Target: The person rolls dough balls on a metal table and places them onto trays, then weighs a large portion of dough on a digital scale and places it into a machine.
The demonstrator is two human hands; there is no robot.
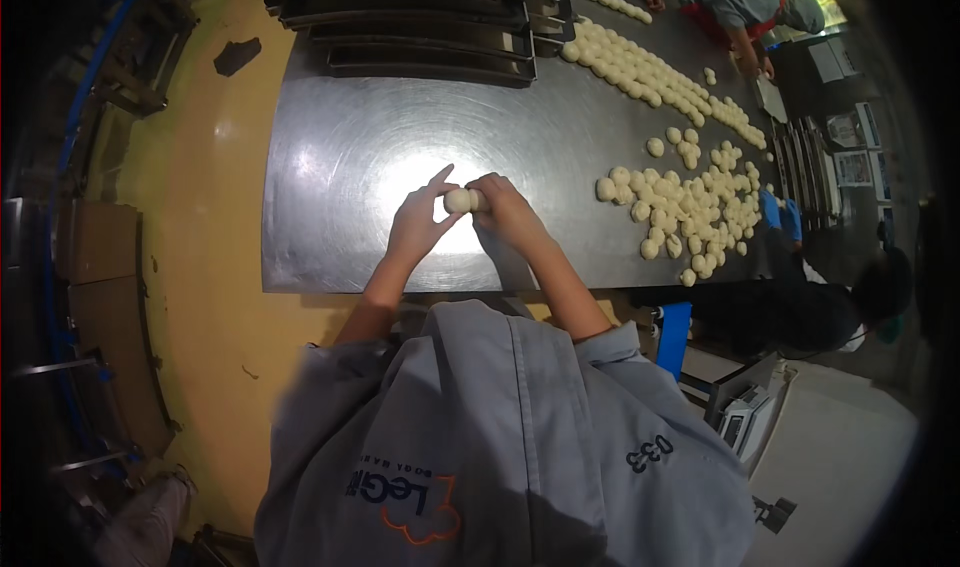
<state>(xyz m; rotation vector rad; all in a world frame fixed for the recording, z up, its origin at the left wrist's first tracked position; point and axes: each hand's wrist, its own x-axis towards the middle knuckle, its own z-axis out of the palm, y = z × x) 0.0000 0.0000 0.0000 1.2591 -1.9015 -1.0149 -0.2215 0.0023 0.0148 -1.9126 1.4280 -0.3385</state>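
Observation:
Over the bright middle of the steel table (pixel 335 182), both my hands meet around pale dough balls (pixel 458 201), at least two of them side by side in a short row. My left hand (pixel 418 225) grips the left end between thumb and fingers, its index finger pointing away from me. On the other end, my right hand (pixel 510 215) has its fingers curled round the dough and hides part of it. A loose heap of dough balls (pixel 690 202) lies to the right of my hands.
Dark metal baking pans (pixel 430 52) are stacked at the table's far left. Long rows of dough balls (pixel 640 67) run along the far side. A co-worker in grey and red (pixel 740 2) leans in at far right; blue-gloved hands (pixel 780 217) show at the right edge.

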